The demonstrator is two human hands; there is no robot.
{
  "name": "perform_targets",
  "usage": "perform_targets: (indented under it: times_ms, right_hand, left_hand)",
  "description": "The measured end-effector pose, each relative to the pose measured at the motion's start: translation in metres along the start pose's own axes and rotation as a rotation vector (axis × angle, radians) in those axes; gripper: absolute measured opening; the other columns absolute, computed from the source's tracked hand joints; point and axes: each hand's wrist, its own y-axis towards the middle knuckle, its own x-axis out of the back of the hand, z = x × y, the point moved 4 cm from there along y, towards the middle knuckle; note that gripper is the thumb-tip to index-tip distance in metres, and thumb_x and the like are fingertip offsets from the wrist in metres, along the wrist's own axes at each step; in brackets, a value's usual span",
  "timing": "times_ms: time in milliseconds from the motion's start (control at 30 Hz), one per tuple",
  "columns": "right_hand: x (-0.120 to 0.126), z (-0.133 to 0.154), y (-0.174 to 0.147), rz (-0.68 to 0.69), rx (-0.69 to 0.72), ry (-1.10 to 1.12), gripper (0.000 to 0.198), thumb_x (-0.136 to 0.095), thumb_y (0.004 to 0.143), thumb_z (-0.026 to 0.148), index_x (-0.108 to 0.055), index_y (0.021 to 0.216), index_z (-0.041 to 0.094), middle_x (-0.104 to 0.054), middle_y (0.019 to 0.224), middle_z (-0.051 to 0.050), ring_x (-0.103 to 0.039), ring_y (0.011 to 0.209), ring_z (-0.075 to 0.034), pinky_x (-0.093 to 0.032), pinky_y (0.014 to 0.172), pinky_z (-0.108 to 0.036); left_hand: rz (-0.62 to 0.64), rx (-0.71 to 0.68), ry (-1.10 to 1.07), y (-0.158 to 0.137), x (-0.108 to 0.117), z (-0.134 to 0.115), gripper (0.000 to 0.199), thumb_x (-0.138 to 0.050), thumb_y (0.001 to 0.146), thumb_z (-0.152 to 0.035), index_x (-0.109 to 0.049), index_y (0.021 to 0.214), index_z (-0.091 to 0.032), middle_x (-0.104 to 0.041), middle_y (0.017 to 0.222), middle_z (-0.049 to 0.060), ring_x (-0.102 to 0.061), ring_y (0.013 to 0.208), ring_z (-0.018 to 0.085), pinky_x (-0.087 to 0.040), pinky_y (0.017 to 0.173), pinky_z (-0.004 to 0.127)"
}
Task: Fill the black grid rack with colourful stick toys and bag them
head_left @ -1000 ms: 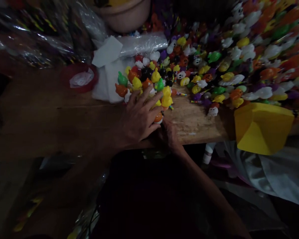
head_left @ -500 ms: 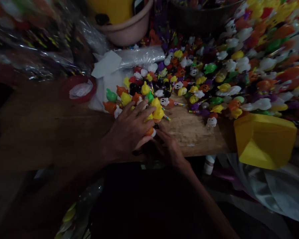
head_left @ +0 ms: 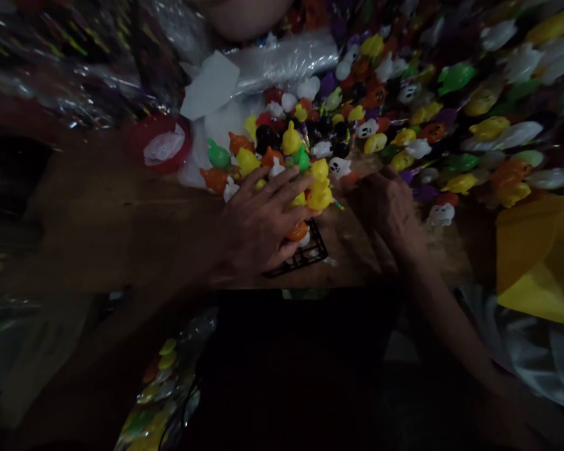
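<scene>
My left hand [head_left: 266,222] lies with fingers spread over a cluster of small plastic figures, touching them from above. Beside its fingertips is a yellow figure [head_left: 319,185]; an orange figure [head_left: 297,231] shows by its thumb. Partly under this hand sits a black plastic grid [head_left: 316,245] on the wooden table [head_left: 98,219]. To the right, my right hand [head_left: 389,203] is closed, its fingers curled down at the edge of the figure pile. A white ghost-faced figure [head_left: 339,166] is close to its fingertips. Whatever those fingers hold is hidden in shadow.
A large heap of figures [head_left: 455,163] covers the right side. Clear plastic wrap [head_left: 286,59] and a white paper piece [head_left: 210,86] lie behind. There is a red bowl [head_left: 185,147] at left, a yellow container [head_left: 540,257] at right, and a pink basin [head_left: 244,19] at the back.
My right hand has moved away from my left hand, rightward to the figure pile. The black grid now shows. My left hand stays on the figures while the camera view has shifted.
</scene>
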Motion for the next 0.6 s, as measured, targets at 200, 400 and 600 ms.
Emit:
perform_targets:
  times_ms: [200,400,600]
  right_hand:
    - [0.021,0.032,-0.067,0.024,-0.254,0.307,0.023,-0.061,0.087,0.043,-0.063,0.089,0.021,-0.066,0.079,-0.007,-0.061,0.07,-0.023,-0.048,0.066,-0.035]
    - [-0.018,0.06,-0.074,0.03,-0.286,0.802,0.03,-0.067,0.083,0.049,-0.069,0.088,0.019,-0.073,0.083,-0.006,-0.067,0.076,-0.023,-0.054,0.069,-0.035]
    - [-0.04,0.054,-0.07,0.05,-0.29,0.936,0.031,-0.075,0.078,0.049,-0.075,0.091,0.02,-0.079,0.097,-0.007,-0.072,0.09,-0.025,-0.059,0.085,-0.041]
  left_hand:
    - [-0.081,0.145,-0.212,0.008,0.006,0.006,0.027,-0.061,0.094,-0.042,-0.062,0.092,-0.016,-0.062,0.132,0.007,-0.051,0.141,0.031,-0.038,0.116,0.064]
    - [0.018,0.0,-0.052,0.003,-0.001,0.005,0.025,-0.072,0.085,-0.037,-0.065,0.098,-0.017,-0.056,0.145,0.008,-0.039,0.149,0.036,-0.021,0.122,0.069]
    - [-0.06,-0.088,-0.038,-0.003,-0.007,0.009,0.023,-0.068,0.089,-0.036,-0.065,0.103,-0.018,-0.053,0.149,0.009,-0.039,0.148,0.039,-0.022,0.122,0.071]
